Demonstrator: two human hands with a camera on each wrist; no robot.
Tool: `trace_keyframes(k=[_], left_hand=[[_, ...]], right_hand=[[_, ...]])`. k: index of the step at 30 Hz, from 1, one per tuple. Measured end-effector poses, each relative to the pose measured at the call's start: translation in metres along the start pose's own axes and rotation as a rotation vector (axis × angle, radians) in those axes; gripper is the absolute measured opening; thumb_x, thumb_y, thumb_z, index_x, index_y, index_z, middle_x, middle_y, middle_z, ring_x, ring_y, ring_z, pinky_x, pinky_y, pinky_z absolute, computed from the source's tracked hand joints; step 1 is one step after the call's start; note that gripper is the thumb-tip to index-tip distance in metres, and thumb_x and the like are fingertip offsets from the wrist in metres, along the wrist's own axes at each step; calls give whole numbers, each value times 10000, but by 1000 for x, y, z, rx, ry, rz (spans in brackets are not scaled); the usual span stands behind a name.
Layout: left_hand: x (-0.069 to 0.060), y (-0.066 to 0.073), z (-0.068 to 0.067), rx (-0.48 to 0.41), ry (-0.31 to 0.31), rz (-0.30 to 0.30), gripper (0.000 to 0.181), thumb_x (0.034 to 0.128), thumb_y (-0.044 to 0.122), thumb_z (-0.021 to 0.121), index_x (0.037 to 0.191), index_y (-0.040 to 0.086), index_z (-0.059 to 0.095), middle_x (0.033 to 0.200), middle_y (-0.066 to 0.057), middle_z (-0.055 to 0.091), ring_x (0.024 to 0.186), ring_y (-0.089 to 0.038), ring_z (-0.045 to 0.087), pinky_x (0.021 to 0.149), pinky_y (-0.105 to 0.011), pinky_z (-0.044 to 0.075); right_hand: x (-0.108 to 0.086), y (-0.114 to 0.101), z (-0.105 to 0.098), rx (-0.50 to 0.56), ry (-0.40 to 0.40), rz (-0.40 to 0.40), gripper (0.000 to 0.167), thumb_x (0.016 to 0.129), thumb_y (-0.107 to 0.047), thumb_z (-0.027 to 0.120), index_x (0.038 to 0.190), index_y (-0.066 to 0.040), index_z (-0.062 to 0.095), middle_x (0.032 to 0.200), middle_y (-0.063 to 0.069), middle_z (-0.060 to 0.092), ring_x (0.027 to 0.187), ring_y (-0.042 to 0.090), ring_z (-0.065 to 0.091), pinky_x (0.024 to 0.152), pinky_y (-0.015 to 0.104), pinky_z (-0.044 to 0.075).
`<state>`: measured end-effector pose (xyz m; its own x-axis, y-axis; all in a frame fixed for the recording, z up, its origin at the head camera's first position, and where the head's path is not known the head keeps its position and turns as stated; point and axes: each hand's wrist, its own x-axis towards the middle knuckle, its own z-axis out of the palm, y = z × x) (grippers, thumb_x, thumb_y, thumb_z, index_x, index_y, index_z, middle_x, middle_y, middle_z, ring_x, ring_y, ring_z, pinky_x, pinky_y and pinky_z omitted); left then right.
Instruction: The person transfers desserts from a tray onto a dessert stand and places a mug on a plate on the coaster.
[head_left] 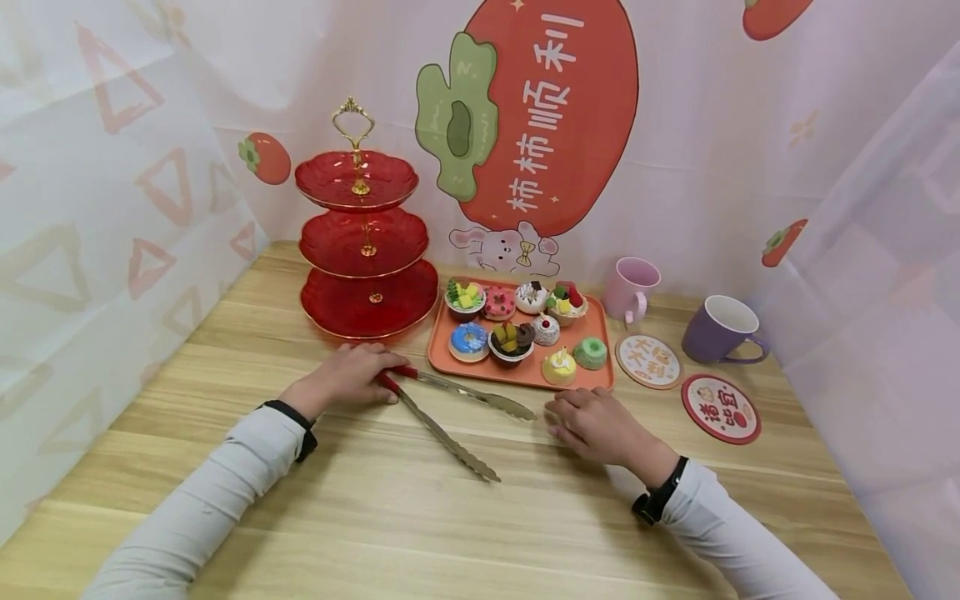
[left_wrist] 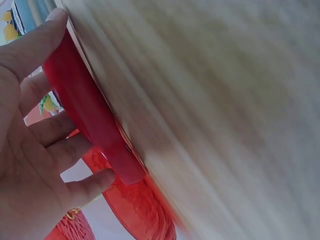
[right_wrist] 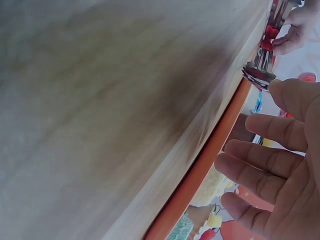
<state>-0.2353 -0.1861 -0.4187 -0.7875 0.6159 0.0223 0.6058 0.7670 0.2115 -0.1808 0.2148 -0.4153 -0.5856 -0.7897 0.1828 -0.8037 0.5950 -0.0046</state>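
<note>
Holding the red-handled metal tongs (head_left: 468, 458) at their handle end, the left hand (head_left: 352, 375) is placing its thumb on one side of a red handle, while its fingers are bending behind the other side. The tongs are sitting low at the wooden table (head_left: 360, 525), on the near side of the orange tray (head_left: 596, 321). Their two arms are spreading wide apart, and the tips are pointing to the right; whether these tips are touching the wood, I cannot tell. The right hand (head_left: 600, 427) is holding nothing: its fingers are spreading loosely, just to the right of the farther tip. On the tray, a blue doughnut (head_left: 459, 346), a green ring cake (head_left: 591, 357) and other small sweets are sitting. At the far left, a red three-tier stand (head_left: 337, 246) is standing. At the far right, a pink mug (head_left: 624, 287) and a purple mug (head_left: 708, 332) are standing; on their near side, an orange-lettered coaster (head_left: 649, 362) and a red-rimmed coaster (head_left: 722, 408) are lying.
</note>
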Motion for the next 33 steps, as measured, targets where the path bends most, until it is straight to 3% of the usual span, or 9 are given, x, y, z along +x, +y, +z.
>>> trace_keyframes(k=[9, 17, 24, 33], left_hand=[[3, 0, 1, -27, 5, 67, 437, 740, 234, 794, 1133, 117, 646, 1049, -47, 625, 894, -212, 545, 773, -410, 447], [4, 2, -3, -12, -22, 31, 414, 742, 228, 791, 1113, 117, 643, 1038, -48, 616, 881, -214, 547, 766, -430, 436], [4, 2, -4, -33, -34, 40, 416, 742, 219, 787, 1116, 110, 641, 1033, -47, 617, 867, -209, 529, 777, -407, 443], [2, -1, -5, -30, 45, 95, 381, 713, 247, 808, 1051, 140, 670, 945, -3, 615, 812, -167, 522, 716, -363, 440]], right_hand=[[-1, 1, 2, 4, -1, 2, 296, 893, -259, 620, 1092, -42, 646, 1019, 93, 627, 922, 238, 599, 681, 428, 447], [0, 1, 2, -7, 6, 4, 297, 885, -260, 626, 1090, -47, 649, 1015, 88, 624, 887, 230, 598, 657, 410, 441], [2, 2, 0, 5, 23, 8, 307, 883, -257, 632, 1092, -33, 646, 1021, 98, 625, 891, 238, 599, 667, 414, 447], [1, 7, -3, 20, 65, 38, 326, 877, -244, 643, 1110, -16, 635, 1046, 107, 629, 957, 259, 599, 729, 460, 463]])
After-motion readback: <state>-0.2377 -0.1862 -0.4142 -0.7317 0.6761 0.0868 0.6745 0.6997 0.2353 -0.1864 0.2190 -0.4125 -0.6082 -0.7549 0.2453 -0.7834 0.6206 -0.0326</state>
